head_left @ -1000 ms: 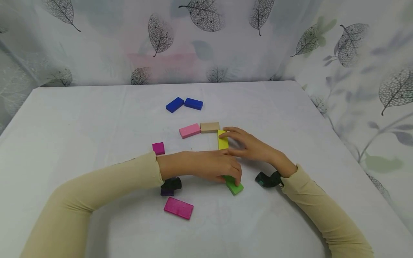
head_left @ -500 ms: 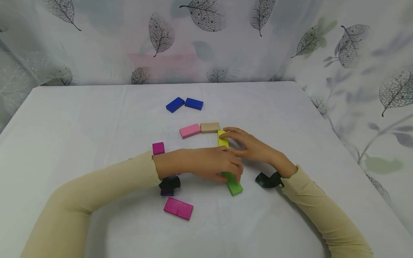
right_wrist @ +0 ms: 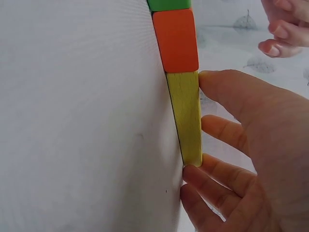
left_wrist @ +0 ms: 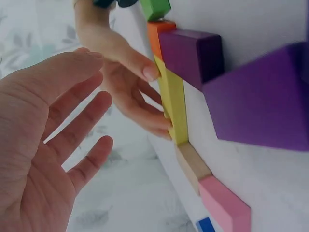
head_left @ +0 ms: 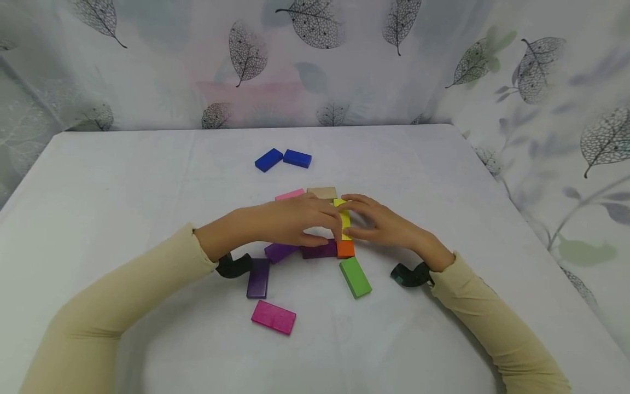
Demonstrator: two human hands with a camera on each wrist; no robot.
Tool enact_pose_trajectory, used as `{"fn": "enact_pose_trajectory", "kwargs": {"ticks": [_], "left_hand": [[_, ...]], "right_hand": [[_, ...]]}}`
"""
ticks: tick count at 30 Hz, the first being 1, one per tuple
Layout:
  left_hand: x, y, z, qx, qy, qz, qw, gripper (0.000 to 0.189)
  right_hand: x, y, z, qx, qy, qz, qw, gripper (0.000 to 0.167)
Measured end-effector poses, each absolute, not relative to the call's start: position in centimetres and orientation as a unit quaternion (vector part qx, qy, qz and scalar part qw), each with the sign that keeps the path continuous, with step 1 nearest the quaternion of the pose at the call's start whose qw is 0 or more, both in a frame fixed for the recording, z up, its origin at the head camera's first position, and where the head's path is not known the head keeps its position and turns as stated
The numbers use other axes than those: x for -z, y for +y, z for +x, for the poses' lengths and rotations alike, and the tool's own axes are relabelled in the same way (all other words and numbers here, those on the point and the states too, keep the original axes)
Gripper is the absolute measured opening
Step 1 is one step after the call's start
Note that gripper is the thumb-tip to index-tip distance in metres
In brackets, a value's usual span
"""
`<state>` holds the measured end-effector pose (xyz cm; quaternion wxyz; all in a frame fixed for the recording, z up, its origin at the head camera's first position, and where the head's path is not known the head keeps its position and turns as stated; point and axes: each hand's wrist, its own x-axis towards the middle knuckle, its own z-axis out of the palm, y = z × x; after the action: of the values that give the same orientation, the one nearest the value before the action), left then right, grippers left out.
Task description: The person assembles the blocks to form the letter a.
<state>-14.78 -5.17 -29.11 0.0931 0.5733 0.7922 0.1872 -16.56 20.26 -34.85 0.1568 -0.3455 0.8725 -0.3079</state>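
My left hand (head_left: 295,219) hovers over the block row with fingers apart and nothing in its grasp; the left wrist view shows its bare palm. My right hand (head_left: 384,221) holds the yellow block (head_left: 346,220) lengthwise, thumb near one end and fingertips at the other. An orange block (head_left: 345,249) meets the yellow block's near end. Beside it lies a purple block (head_left: 320,250). A green block (head_left: 356,278) slants away from the orange one. At the yellow block's far end are a tan block (head_left: 321,192) and a pink block (head_left: 289,193), partly covered by my left hand.
Two blue blocks (head_left: 297,158) lie farther back on the white table (head_left: 147,180). Another purple block (head_left: 280,251), a dark purple block (head_left: 258,279) and a magenta block (head_left: 273,317) are at the near left. Patterned cloth (head_left: 167,65) hangs behind the table.
My left hand has let go of the green block and moved up and to the left. The orange and purple blocks have come into sight. My right hand stays at the yellow block.
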Motion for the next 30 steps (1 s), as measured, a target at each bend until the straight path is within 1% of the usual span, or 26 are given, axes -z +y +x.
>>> {"fn": "enact_pose_trajectory", "kwargs": {"ticks": [5,10,17,24,30], "left_hand": [[29.5,-7.3,-15.1,-0.202,0.812,0.539,0.093,0.015],[30.1,-9.4,-15.8,-0.213,0.832,0.504,0.089,0.017],[30.8,-11.6,-18.0,-0.255,0.851,0.454,0.075,0.019],[31.7,-12.8,-20.6,-0.291,0.856,0.423,0.057,0.018],[32.4,-13.6,-22.8,-0.281,0.882,0.376,0.048,0.020]], "right_hand": [[34.9,20.2,-16.6,0.297,0.880,-0.336,0.157,0.050],[34.9,20.3,-16.6,0.289,0.884,-0.333,0.156,0.050],[35.0,20.3,-16.6,0.296,0.880,-0.334,0.162,0.051],[35.0,20.4,-16.6,0.297,0.879,-0.338,0.159,0.051],[34.9,20.2,-16.6,0.300,0.876,-0.340,0.163,0.050]]}}
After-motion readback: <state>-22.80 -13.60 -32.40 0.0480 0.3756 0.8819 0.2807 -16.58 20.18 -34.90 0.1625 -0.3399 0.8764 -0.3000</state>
